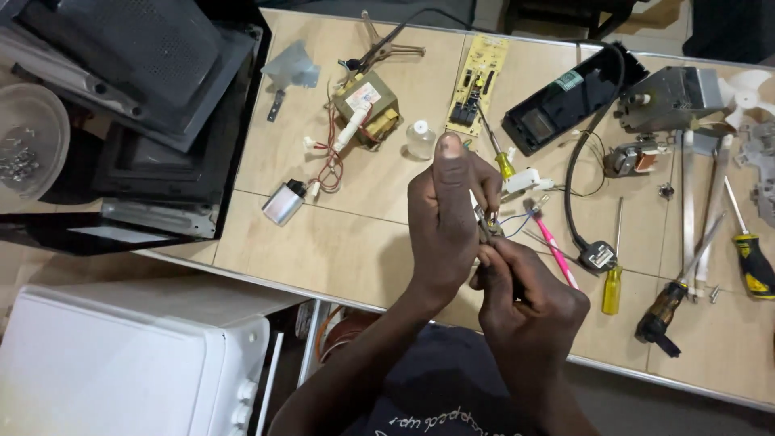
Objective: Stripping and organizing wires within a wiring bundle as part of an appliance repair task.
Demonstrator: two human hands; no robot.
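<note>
Up close, the small part [487, 227] sat pinched between my two hands above the near half of the table [323, 242], thin blue and white wires [515, 219] trailing from it toward the right. My left hand [446, 222] was closed around it from above, thumb raised; my right hand [523, 295] was clenched tight on a slim tool whose tip met the part. What kind of tool it was, I could not tell.

As I judged it, the tip could slip off so small a piece and jab my left fingers, or a hard tug could snap the thin wires. The part could also drop and roll among the clutter.

A pink pen [555, 250] and a yellow screwdriver [613, 282] lay just right of my hands, a black plug [598, 255] and its cable between them. Farther right lay more screwdrivers [751, 254], crowding that side. Behind my hands stood a clear bottle [421, 139], a transformer [367, 109] and a yellow circuit board [477, 84]; a silver capacitor [284, 202] lay to the left. Open tabletop remained to my left front, short of the near edge. Off the left edge sat a dismantled black casing [145, 113] and a white appliance [121, 363].
</note>
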